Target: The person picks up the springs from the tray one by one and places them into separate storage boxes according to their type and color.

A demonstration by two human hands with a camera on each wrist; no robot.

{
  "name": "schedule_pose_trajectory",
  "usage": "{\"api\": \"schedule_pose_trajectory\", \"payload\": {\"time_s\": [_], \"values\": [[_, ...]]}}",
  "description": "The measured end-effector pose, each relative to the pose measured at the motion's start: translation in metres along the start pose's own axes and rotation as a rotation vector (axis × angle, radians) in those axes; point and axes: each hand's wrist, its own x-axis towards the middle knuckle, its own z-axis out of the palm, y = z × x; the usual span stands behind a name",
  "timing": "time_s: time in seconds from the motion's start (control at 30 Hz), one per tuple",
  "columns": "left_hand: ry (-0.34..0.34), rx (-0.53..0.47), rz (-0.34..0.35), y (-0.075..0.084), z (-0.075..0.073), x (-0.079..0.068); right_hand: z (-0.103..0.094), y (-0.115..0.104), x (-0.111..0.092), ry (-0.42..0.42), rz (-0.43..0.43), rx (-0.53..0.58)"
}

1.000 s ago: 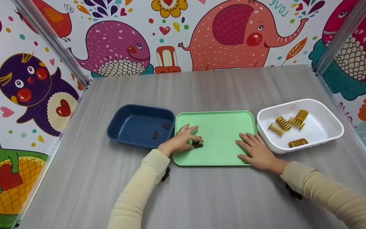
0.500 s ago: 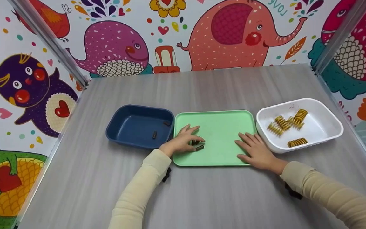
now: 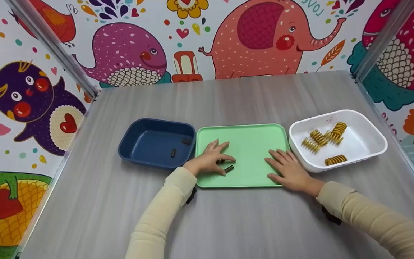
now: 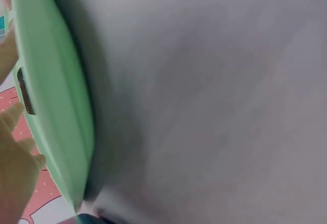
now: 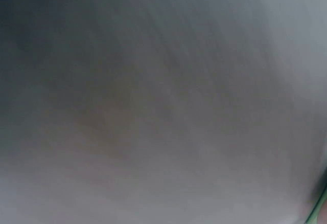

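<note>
My left hand (image 3: 212, 158) is over the left part of a light green tray (image 3: 253, 144), fingers spread, thumb and forefinger apart. A small dark coil spring (image 3: 229, 169) lies on the tray by the thumb tip; whether they touch I cannot tell. Another dark piece (image 3: 221, 161) shows partly under the forefinger, mostly hidden. In the left wrist view a dark spring (image 4: 25, 92) appears beyond the tray rim (image 4: 56, 91), near the fingers (image 4: 11, 115). My right hand (image 3: 288, 171) rests flat on the tray's right edge, fingers spread, holding nothing. The right wrist view is mostly blurred.
Left of the tray stands a blue bin (image 3: 146, 144) with two dark springs (image 3: 173, 153) inside. At the right, a white bin (image 3: 368, 144) holds several yellow springs (image 3: 335, 160). Decorated panels (image 3: 128, 54) border the grey table (image 3: 228, 223).
My left hand has shifted slightly right, its thumb and forefinger wider apart. One dark spring has moved a little right and turned, apart from the other dark piece. My right hand stays put.
</note>
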Motion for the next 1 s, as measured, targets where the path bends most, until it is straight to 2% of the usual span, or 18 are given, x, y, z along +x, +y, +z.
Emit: {"api": "schedule_pose_trajectory", "payload": {"time_s": [0.13,0.47,1.0], "values": [[-0.012,0.005,0.023,0.0,0.0,0.001,0.0,0.0,0.0,-0.004,-0.003,-0.002],[0.009,-0.028,0.038,-0.004,0.002,0.0,0.0,0.0,0.0,0.013,-0.013,0.004],[0.056,-0.199,0.022,-0.012,0.006,0.0,-0.001,-0.001,0.001,-0.006,0.01,-0.002]]}}
